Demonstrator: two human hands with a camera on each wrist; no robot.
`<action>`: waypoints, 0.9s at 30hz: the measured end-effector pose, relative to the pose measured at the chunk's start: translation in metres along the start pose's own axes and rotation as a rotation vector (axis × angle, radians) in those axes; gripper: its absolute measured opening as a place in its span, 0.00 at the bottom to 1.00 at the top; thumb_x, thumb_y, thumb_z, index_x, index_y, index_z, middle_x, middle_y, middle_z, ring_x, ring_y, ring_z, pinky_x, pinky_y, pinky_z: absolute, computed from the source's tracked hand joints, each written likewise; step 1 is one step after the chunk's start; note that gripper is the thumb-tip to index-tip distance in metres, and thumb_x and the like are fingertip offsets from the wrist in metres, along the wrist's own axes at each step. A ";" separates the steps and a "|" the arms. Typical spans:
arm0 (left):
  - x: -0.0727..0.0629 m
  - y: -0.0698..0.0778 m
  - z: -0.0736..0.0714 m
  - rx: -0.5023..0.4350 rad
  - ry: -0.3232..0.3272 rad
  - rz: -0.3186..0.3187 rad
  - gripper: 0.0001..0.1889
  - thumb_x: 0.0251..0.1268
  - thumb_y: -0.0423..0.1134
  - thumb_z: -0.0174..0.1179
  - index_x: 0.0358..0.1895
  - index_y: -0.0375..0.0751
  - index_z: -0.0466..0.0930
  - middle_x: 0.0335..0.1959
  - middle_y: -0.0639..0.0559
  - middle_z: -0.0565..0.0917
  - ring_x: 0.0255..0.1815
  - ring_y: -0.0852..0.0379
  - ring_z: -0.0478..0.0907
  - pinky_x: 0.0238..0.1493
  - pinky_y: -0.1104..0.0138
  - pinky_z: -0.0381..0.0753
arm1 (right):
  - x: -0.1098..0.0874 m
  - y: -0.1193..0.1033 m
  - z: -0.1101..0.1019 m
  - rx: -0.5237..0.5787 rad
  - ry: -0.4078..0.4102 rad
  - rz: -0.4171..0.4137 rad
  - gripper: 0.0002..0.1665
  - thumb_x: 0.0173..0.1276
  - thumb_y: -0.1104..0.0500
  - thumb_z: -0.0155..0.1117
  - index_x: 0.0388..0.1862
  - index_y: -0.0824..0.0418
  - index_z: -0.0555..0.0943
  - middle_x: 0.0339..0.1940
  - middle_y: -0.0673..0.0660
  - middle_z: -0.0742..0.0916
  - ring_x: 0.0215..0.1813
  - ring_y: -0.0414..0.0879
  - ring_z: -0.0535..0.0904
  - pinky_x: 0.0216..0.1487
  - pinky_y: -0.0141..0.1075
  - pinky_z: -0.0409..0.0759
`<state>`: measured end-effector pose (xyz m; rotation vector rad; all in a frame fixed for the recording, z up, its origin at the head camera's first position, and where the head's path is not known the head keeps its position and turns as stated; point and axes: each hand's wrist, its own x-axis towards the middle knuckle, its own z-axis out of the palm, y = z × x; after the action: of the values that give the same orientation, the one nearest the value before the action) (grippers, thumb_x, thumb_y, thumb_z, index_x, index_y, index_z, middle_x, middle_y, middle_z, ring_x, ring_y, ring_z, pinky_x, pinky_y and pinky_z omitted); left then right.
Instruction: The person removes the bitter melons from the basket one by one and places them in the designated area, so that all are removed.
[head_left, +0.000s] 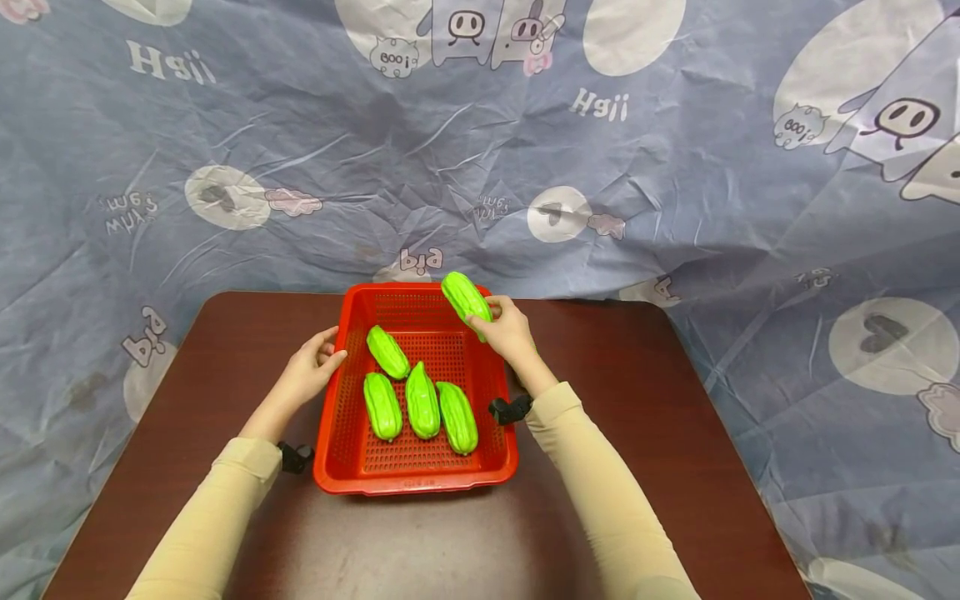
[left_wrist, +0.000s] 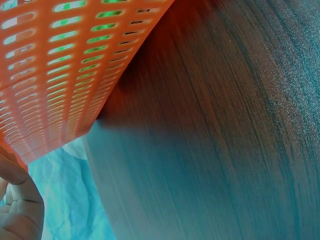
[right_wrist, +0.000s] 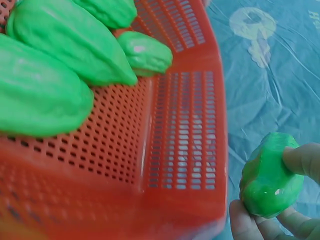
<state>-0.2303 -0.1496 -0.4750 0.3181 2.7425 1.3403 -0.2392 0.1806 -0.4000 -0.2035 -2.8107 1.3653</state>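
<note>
A red plastic basket (head_left: 416, 483) with perforated walls holds several green, ridged bitter melons (head_left: 423, 404). My right hand (head_left: 511, 331) holds another bitter melon (head_left: 462, 296) above the basket's far right corner, thumb on one side and fingers on the other. In the right wrist view that bitter melon (right_wrist: 272, 175) shows end-on between thumb and fingertips. At the basket's left rim, my left hand (head_left: 309, 368) grips the edge with thumb and fingers. Only part of the left hand (left_wrist: 20, 205) shows in the left wrist view, by the basket's slotted wall (left_wrist: 60, 65).
The basket stands on a dark brown wooden table (head_left: 637, 467), towards its far edge. Behind hangs a grey-blue cloth (head_left: 420, 167) with cartoon prints. Black straps (head_left: 512, 409) circle both wrists.
</note>
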 end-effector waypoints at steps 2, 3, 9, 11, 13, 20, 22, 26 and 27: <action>-0.001 0.000 -0.001 -0.002 -0.002 -0.002 0.30 0.76 0.40 0.52 0.74 0.29 0.57 0.48 0.34 0.75 0.45 0.42 0.78 0.41 0.59 0.77 | 0.000 0.002 -0.006 0.011 0.006 0.006 0.34 0.65 0.49 0.68 0.66 0.61 0.72 0.56 0.62 0.84 0.55 0.55 0.81 0.52 0.46 0.80; -0.001 -0.001 -0.001 -0.001 -0.004 -0.003 0.30 0.77 0.40 0.52 0.74 0.29 0.56 0.48 0.34 0.75 0.45 0.42 0.77 0.41 0.59 0.77 | 0.000 0.003 -0.009 0.013 0.011 0.007 0.34 0.66 0.49 0.68 0.66 0.61 0.72 0.57 0.62 0.84 0.56 0.55 0.81 0.52 0.47 0.80; 0.000 -0.003 -0.001 -0.005 -0.008 0.004 0.30 0.77 0.40 0.52 0.75 0.29 0.56 0.49 0.34 0.74 0.45 0.42 0.76 0.40 0.60 0.77 | 0.003 0.020 -0.026 0.020 0.061 0.027 0.34 0.66 0.48 0.68 0.66 0.62 0.72 0.58 0.63 0.84 0.58 0.56 0.80 0.55 0.47 0.79; 0.001 -0.003 -0.001 -0.009 -0.008 0.009 0.30 0.77 0.40 0.52 0.75 0.29 0.56 0.49 0.34 0.74 0.45 0.42 0.76 0.40 0.60 0.77 | 0.003 0.027 -0.032 0.030 0.066 0.050 0.35 0.66 0.48 0.68 0.67 0.62 0.72 0.58 0.63 0.83 0.58 0.56 0.80 0.55 0.47 0.79; 0.001 -0.004 0.000 -0.011 -0.007 0.012 0.30 0.77 0.40 0.52 0.75 0.29 0.56 0.49 0.34 0.74 0.45 0.43 0.76 0.40 0.60 0.77 | 0.003 0.034 -0.038 0.038 0.067 0.072 0.36 0.66 0.47 0.67 0.68 0.61 0.71 0.59 0.64 0.82 0.58 0.57 0.79 0.55 0.48 0.79; 0.002 -0.003 -0.002 -0.022 -0.003 0.006 0.31 0.76 0.40 0.52 0.75 0.29 0.56 0.48 0.34 0.74 0.43 0.44 0.77 0.39 0.61 0.76 | 0.002 0.056 -0.056 0.068 0.084 0.136 0.36 0.68 0.47 0.66 0.70 0.61 0.69 0.61 0.64 0.81 0.59 0.58 0.78 0.55 0.49 0.78; 0.003 -0.003 -0.002 -0.018 -0.001 0.008 0.31 0.76 0.41 0.52 0.74 0.29 0.56 0.48 0.34 0.74 0.42 0.44 0.76 0.38 0.61 0.76 | 0.003 0.063 -0.060 0.074 0.090 0.152 0.36 0.69 0.47 0.65 0.70 0.62 0.68 0.61 0.65 0.81 0.59 0.59 0.78 0.56 0.49 0.78; 0.002 -0.002 -0.002 -0.016 -0.001 0.002 0.30 0.76 0.39 0.53 0.75 0.29 0.56 0.48 0.34 0.74 0.42 0.45 0.75 0.37 0.62 0.75 | 0.002 0.075 -0.067 0.073 0.102 0.179 0.38 0.69 0.47 0.65 0.71 0.63 0.67 0.63 0.66 0.80 0.62 0.59 0.77 0.59 0.50 0.76; 0.002 -0.002 -0.002 -0.016 0.000 -0.001 0.30 0.76 0.39 0.53 0.75 0.29 0.56 0.48 0.34 0.74 0.42 0.45 0.75 0.37 0.63 0.75 | 0.001 0.078 -0.068 0.074 0.105 0.186 0.39 0.69 0.47 0.65 0.72 0.63 0.67 0.63 0.66 0.79 0.62 0.60 0.77 0.59 0.50 0.76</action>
<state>-0.2326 -0.1516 -0.4755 0.3152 2.7301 1.3611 -0.2273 0.2817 -0.4189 -0.5310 -2.7072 1.4427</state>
